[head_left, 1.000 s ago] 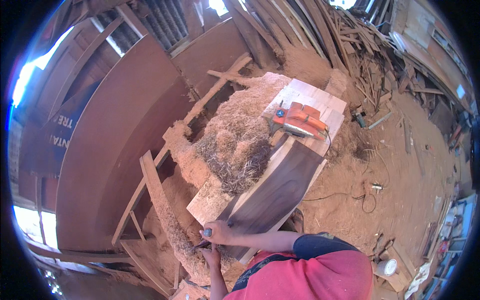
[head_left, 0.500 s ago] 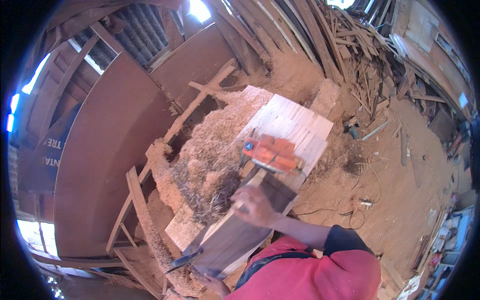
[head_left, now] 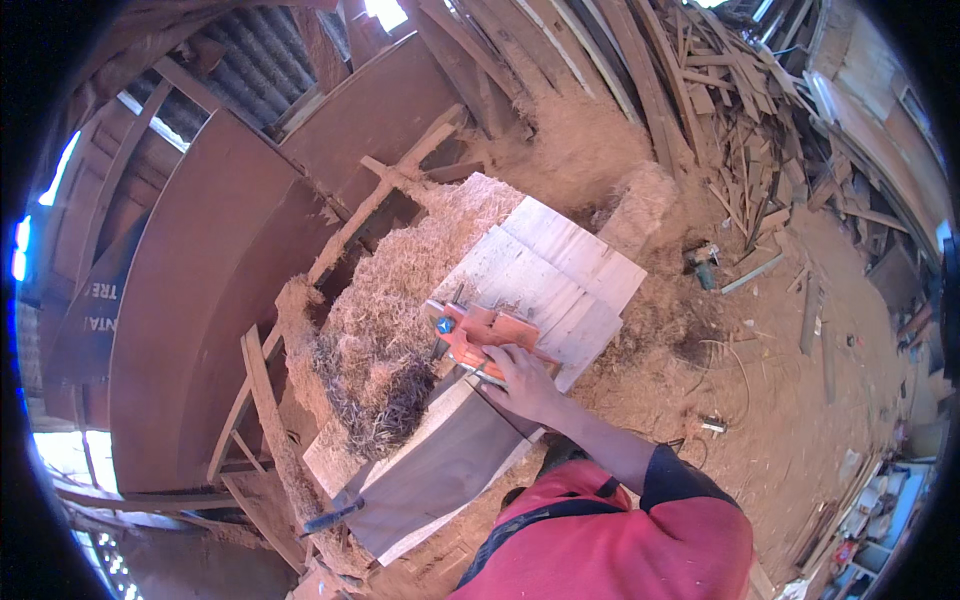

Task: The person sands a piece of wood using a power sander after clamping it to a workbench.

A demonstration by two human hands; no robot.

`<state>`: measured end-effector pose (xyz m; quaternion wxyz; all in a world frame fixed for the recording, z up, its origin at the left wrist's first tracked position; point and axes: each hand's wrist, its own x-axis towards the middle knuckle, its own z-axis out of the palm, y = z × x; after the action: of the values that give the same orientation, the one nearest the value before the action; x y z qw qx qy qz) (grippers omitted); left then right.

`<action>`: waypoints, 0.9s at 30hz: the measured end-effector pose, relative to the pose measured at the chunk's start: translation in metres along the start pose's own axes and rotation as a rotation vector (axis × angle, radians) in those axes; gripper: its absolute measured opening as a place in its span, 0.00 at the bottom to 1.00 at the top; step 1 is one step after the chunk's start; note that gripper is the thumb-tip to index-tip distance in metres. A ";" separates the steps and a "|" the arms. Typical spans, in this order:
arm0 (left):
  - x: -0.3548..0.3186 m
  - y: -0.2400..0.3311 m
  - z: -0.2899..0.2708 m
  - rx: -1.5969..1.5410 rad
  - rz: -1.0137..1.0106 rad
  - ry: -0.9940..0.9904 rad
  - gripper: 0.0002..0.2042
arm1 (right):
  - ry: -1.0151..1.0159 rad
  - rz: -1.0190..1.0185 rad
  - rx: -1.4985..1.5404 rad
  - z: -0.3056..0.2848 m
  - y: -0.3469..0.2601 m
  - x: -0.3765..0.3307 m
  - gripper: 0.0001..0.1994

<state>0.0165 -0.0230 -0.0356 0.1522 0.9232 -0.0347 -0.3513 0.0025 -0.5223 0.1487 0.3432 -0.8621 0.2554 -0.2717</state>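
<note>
A curved brown panel (head_left: 215, 300) stood at the left, its far edge running behind roof timbers in shade. At the upper right was a scrap pile (head_left: 755, 140), tangled too closely to make out single pieces. The tabletop (head_left: 590, 250) was of pale boards, bare at its far end and hidden along its left side by a heap of shavings (head_left: 375, 290), sandy coloured with a darker clump near the plank. The shirt (head_left: 630, 535), red with dark trim, was cut off by the lower edge of the view.

The plank (head_left: 430, 485) lay lengthwise on the near part of the tabletop, its broad face smooth and greyish brown, bordered by paler wood. The planer (head_left: 490, 330) sat at the plank's far end, orange-red and boxy; whether its base touched the plank or only the boards was hard to see.

Of the hands, the right hand (head_left: 525, 388) lay on the planer's near side, fingers a little bent and apart; I could not tell whether they closed round it. The left hand was out of sight, its state unknown. A blue-handled tool (head_left: 335, 516) rested at the plank's near left corner, its tip indistinct. Smallest was the planer's blue knob (head_left: 444, 325)
</note>
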 end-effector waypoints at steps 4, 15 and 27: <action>-0.036 0.000 0.007 0.131 -0.045 -0.093 0.27 | -0.113 -0.004 0.078 0.010 0.013 0.009 0.32; -0.173 -0.013 0.173 -0.514 -0.251 0.490 0.25 | -0.428 0.047 0.123 0.034 0.050 0.051 0.29; -0.261 0.015 0.300 -0.376 -0.475 0.326 0.26 | -0.416 -0.018 0.188 0.044 0.054 0.056 0.29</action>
<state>-0.3769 -0.0697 -0.0765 0.2371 0.9053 0.2711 -0.2250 0.0575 -0.5717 0.0985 0.4647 -0.8660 0.1454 -0.1138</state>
